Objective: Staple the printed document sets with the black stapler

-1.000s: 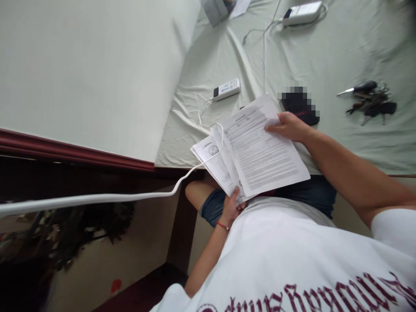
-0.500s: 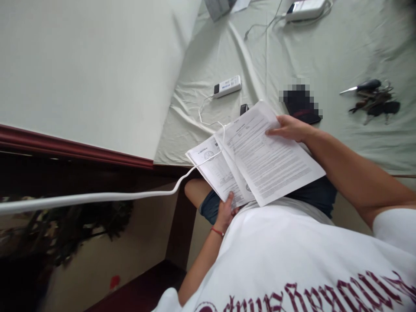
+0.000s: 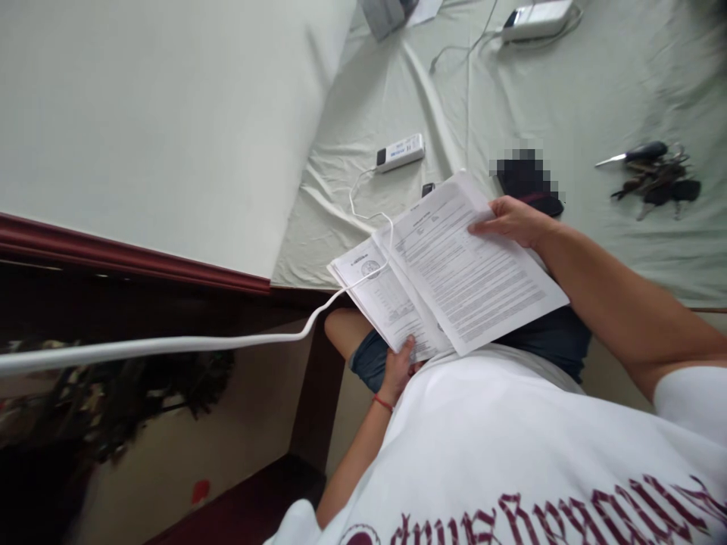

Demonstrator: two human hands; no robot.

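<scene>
A stack of printed papers (image 3: 383, 299) lies tilted over my lap, with a round stamp on its left sheet. My left hand (image 3: 402, 365) grips the stack's lower edge, thumb on top and fingers mostly hidden beneath. My right hand (image 3: 514, 221) pinches the upper right edge of a printed sheet (image 3: 474, 265), its thumb on the printed side. This sheet overlaps the right part of the stack. A white cable (image 3: 363, 278) runs in front of the papers from the left side of the view.
On the pale green cloth (image 3: 380, 98) lie a white power bank (image 3: 400, 153), a small black object (image 3: 428, 189), a dark, partly pixelated item (image 3: 531, 185), a screwdriver (image 3: 641, 151), keys (image 3: 667, 185) and a white device (image 3: 539, 19). A wall (image 3: 159, 136) with dark red trim stands left.
Both hands keep their hold on the papers. The held sheet has shifted very slightly, and the view has moved a little.
</scene>
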